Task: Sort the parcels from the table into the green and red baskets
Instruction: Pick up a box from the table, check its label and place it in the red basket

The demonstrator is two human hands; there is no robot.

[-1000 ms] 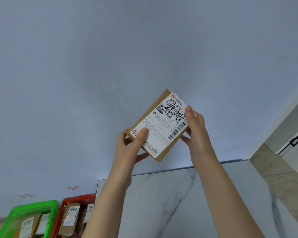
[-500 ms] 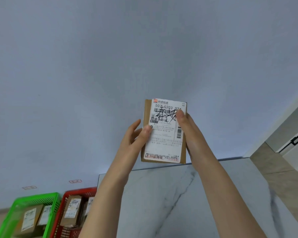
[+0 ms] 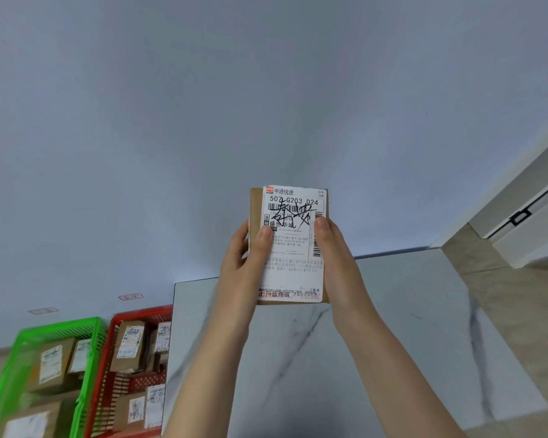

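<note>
Marble table [image 3: 424,327] under upright brown parcel [image 3: 255,207], black-scribbled white label [image 3: 293,257], sides pinched between left hand [image 3: 239,263] and right hand [image 3: 336,257]

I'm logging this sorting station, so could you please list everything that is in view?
held parcel: one, brown with white label, upright above the table's far edge
table: one, white marble, centre and right
green basket: one, green, bottom left
red basket: one, red, between green basket and table
parcels in green basket: at least three, brown, white labels
parcels in red basket: at least four, brown, white labels
wall: one, pale blue-grey, behind
wall plates: two, pale, low on wall
floor: beige, right
left hand: grips parcel's left side
right hand: grips parcel's right side
</note>
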